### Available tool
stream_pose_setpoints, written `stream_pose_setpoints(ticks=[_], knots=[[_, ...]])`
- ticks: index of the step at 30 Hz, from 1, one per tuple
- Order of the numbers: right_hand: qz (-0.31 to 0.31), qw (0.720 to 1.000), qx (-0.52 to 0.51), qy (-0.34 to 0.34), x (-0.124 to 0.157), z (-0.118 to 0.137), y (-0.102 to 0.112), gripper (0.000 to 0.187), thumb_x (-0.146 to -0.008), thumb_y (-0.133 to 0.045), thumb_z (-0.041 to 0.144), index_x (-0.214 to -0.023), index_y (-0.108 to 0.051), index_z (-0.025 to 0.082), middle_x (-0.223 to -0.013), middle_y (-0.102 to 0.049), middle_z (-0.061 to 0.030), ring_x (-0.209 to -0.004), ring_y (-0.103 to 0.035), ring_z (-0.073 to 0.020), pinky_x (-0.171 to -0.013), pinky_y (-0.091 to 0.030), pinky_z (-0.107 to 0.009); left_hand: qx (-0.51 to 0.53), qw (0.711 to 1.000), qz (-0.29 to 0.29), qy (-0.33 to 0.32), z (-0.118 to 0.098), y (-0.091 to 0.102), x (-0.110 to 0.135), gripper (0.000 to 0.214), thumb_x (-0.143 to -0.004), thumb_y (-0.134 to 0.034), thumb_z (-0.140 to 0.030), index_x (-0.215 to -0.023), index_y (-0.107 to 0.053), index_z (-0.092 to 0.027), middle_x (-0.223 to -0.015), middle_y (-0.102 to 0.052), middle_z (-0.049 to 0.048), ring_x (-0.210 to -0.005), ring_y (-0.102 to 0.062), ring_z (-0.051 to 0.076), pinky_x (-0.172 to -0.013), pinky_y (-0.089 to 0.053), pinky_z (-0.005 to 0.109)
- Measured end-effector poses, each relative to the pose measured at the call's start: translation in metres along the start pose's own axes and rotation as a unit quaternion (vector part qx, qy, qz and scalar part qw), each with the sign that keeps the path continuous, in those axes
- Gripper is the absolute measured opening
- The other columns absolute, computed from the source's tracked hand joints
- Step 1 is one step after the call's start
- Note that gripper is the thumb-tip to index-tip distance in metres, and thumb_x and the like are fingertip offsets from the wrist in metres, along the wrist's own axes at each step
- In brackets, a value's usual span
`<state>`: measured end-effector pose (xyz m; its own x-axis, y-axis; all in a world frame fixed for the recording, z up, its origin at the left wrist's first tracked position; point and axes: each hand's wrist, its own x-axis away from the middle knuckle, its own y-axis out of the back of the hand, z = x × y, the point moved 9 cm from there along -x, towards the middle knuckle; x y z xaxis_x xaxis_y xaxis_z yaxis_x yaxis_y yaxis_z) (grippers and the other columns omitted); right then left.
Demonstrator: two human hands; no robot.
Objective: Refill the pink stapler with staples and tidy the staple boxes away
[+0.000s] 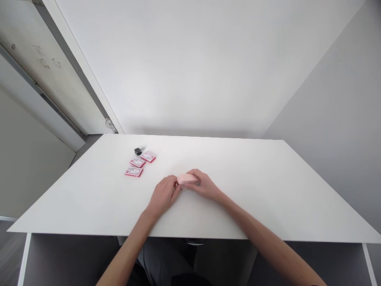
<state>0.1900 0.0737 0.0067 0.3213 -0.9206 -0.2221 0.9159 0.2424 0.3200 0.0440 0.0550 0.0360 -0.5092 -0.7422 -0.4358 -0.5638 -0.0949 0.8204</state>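
Near the middle of the white table, I hold a small pale pink object [188, 178] with a smooth top and rounded ends. My right hand [205, 185] is closed around its right end, fingers over the far side and thumb along the near side. Against its left end, my left hand [165, 194] has thumb and fingers drawn together. A tiny dark reddish spot shows between them, too small to name. Under the pink object, a clear or shiny edge shows in part; my fingers hide the rest.
Several small red-and-white boxes, among them a front one [133, 171], lie flat at the left of the table [268, 190]. Behind them is a black-handled item with a thin metal part, like a key [138, 151]. A white wall [190, 71] rises behind the table.
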Motion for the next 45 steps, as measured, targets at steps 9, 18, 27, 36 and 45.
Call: stream_pose_setpoints(ticks=[9, 18, 27, 36, 45], knots=[[0.040, 0.990, -0.121, -0.054, 0.001, 0.004, 0.000, 0.030, -0.090, -0.072, 0.048, -0.110, -0.065, 0.026, -0.107, -0.064, -0.0020, -0.097, -0.059, -0.0209, -0.084, -0.047, -0.034, 0.069, 0.996, 0.039, 0.034, 0.004, -0.006, 0.001, 0.017, -0.108, -0.042, -0.034, -0.096, -0.048, -0.023, -0.091, -0.062, 0.0012, -0.077, -0.061, 0.017, -0.067, -0.045, 0.031], [0.060, 0.977, -0.179, -0.097, 0.004, 0.007, 0.001, 0.039, -0.087, -0.074, 0.054, -0.112, -0.064, 0.026, -0.110, -0.065, -0.0029, -0.097, -0.060, -0.0217, -0.086, -0.048, -0.036, 0.072, 0.993, 0.088, 0.031, 0.004, -0.018, 0.002, 0.018, -0.108, -0.045, -0.038, -0.100, -0.052, -0.023, -0.093, -0.064, 0.0017, -0.085, -0.062, 0.020, -0.074, -0.048, 0.035], [0.071, 0.966, -0.236, -0.073, 0.003, 0.008, 0.001, 0.037, -0.088, -0.074, 0.055, -0.108, -0.063, 0.025, -0.123, -0.062, -0.0066, -0.113, -0.059, -0.0238, -0.097, -0.047, -0.039, 0.012, 0.997, 0.071, -0.032, -0.004, -0.016, 0.001, 0.022, -0.108, -0.045, -0.039, -0.107, -0.059, -0.022, -0.088, -0.062, 0.0017, -0.084, -0.060, 0.021, -0.079, -0.049, 0.037], [-0.058, 0.949, -0.305, -0.053, -0.008, -0.009, 0.026, 0.034, -0.085, -0.069, 0.055, -0.080, -0.055, 0.025, -0.101, -0.064, -0.0065, -0.110, -0.061, -0.0273, -0.099, -0.052, -0.049, -0.011, 0.997, 0.053, -0.051, -0.004, -0.014, -0.001, 0.027, -0.102, -0.056, -0.046, -0.113, -0.063, -0.023, -0.106, -0.066, 0.0069, -0.096, -0.063, 0.024, -0.086, -0.049, 0.041], [-0.232, 0.873, -0.418, -0.098, -0.001, -0.048, 0.064, 0.021, -0.081, -0.073, 0.042, -0.089, -0.061, 0.026, -0.098, -0.068, -0.0046, -0.095, -0.066, -0.0236, -0.100, -0.056, -0.048, -0.034, 0.999, 0.009, 0.015, 0.015, -0.010, 0.000, 0.026, -0.102, -0.056, -0.041, -0.120, -0.064, -0.023, -0.114, -0.066, 0.0087, -0.102, -0.062, 0.025, -0.090, -0.049, 0.043]])
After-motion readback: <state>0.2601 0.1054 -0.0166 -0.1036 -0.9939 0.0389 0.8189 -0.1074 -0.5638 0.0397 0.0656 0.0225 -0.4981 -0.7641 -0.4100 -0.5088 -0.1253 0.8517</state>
